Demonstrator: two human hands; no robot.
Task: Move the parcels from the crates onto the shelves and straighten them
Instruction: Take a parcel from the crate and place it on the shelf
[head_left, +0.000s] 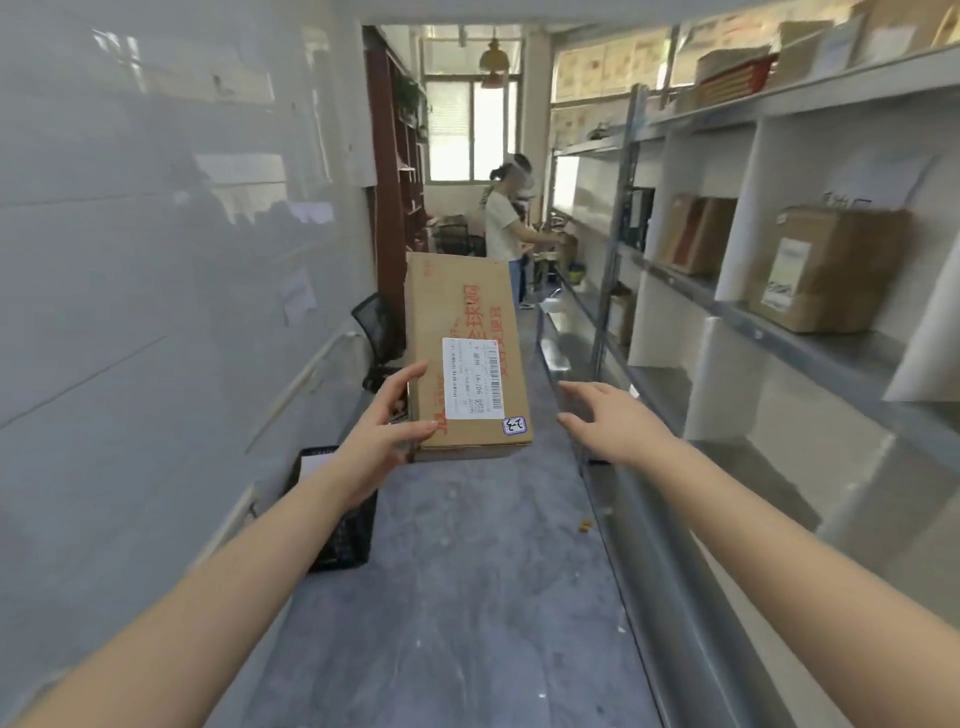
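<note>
Both bare forearms reach forward from the near corners and converge toward the middle of the aisle. The left hand (387, 423) holds the parcel (462, 332) by its near left corner. Its thumb lies across the top by the near edge, one finger runs up along the left side, and the other fingers are hidden beneath. The wrist is nearly straight, with the back of the hand facing left.

The parcel is a long, flat cardboard carton held in the air above the floor (467, 597). It is well off the shelves (810, 332) and lies lengthwise away from the person, its far end raised a little. Its top carries a white label (472, 376) with red print beside it, and a small sticker (515, 426) sits at the near right corner.

The right hand (610, 415) is right of the parcel and not touching it. The palm is turned down and left, and the fingers are straight and slightly apart, holding nothing.

A black crate (345, 525) stands on the floor by the left wall, partly behind the left forearm. The shelves run along the right, and a brown box (826, 270) sits on the middle level. Far down the aisle a person (504, 228) stands at the shelving, and a black chair (376, 332) stands on the left.
</note>
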